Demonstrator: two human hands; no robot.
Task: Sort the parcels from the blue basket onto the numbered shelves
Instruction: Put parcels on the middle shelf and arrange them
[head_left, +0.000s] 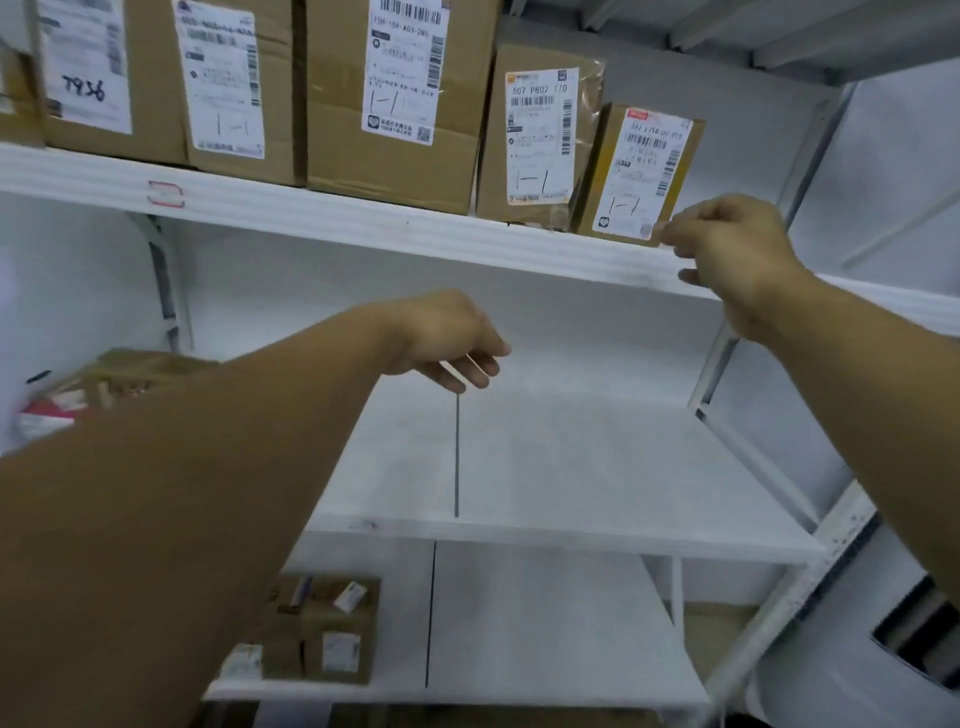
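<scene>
Small parcel (641, 174) stands on end at the right end of the top shelf (363, 221), long axis near vertical, top tipped a bit right, label facing you. It sits just beside the taller parcel (537, 140) on its left. Your right hand (737, 254) is at its lower right corner: fingers (672, 236) curled, tips on that corner, can't tell pinch from plain touch. Left hand (447, 338) hangs over the middle shelf (597, 467), fingers loosely bent, gripping nothing. Your left forearm hides most of a blurred box (109, 374) at far left. Bottom-shelf boxes (332, 634) are partly cut off by it, labels unreadable
</scene>
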